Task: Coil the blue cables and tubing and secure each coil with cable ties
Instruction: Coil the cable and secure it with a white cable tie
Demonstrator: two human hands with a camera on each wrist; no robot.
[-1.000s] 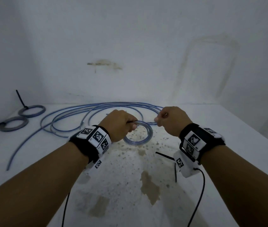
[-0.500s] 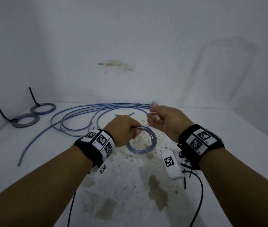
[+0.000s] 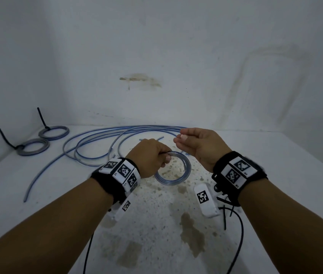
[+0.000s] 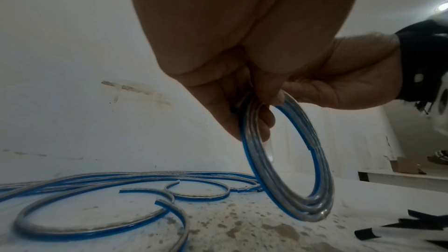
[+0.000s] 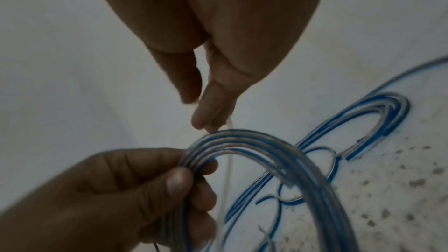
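My left hand point(image 3: 163, 159) grips a small coil of clear, blue-striped tubing point(image 3: 173, 169) by its near-left side and holds it upright just above the table point(image 3: 275, 175). The left wrist view shows the coil point(image 4: 290, 170) hanging from the curled fingers point(image 4: 244, 114). My right hand point(image 3: 181, 138) is raised just above and to the right of the coil, fingertips pinched together. In the right wrist view those fingertips point(image 5: 206, 118) pinch a thin white strip point(image 5: 229, 160) that runs down behind the coil point(image 5: 290, 160) towards the left hand point(image 5: 121, 189).
Long loose blue tubing point(image 3: 97, 139) curves across the back of the table. Two tied grey coils point(image 3: 33, 149) point(image 3: 53, 132) with black tie tails sit at the far left by the wall. Black cable ties point(image 3: 224, 212) lie under my right wrist. Walls close the back and left.
My right hand has risen from beside the coil to above it and turned palm-inward, its fingers still pinched. The left hand keeps hold of the coil in about the same place.
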